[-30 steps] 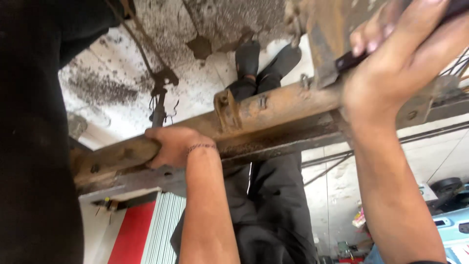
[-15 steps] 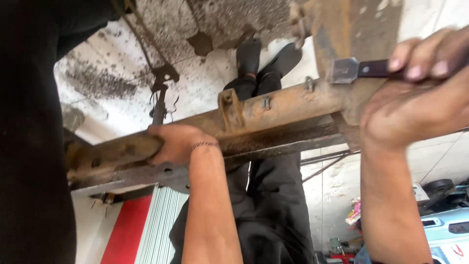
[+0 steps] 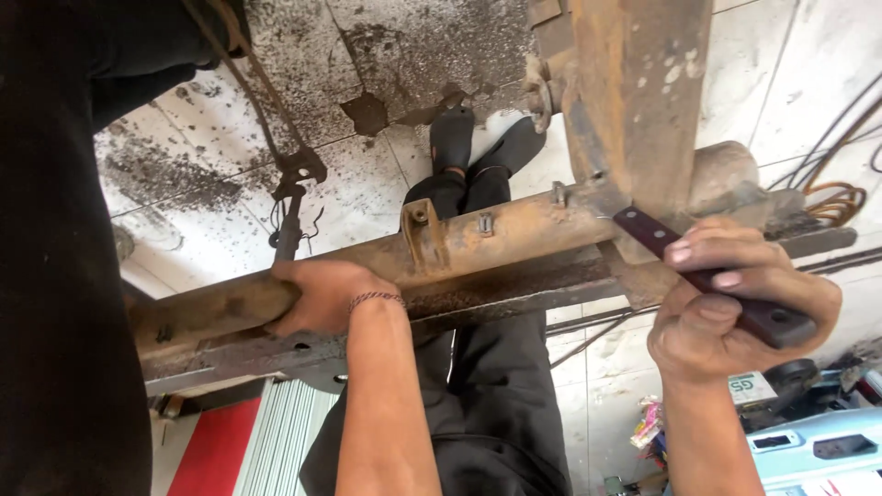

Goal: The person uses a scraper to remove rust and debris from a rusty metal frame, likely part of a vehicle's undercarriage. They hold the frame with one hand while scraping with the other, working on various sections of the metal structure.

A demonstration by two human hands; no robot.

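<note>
Carefully, my left hand (image 3: 317, 296) clamps the rusty beam (image 3: 478, 243) across mid-frame while my right hand (image 3: 735, 308) grips the dark-handled scraper (image 3: 707, 276) at centre right; I'd keep its tip flat against the joint.

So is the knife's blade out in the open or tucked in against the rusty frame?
Tucked in: the right hand grips the dark handle, and the blade is hidden where beam meets upright.

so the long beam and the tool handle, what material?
Beam: looks like steel, bare and unpainted, with orange-brown rust and pitting all over. Tool handle in the right hand: dark reddish-brown slab with a round rivet, probably wood, possibly plastic. The blade is mostly hidden.
</note>
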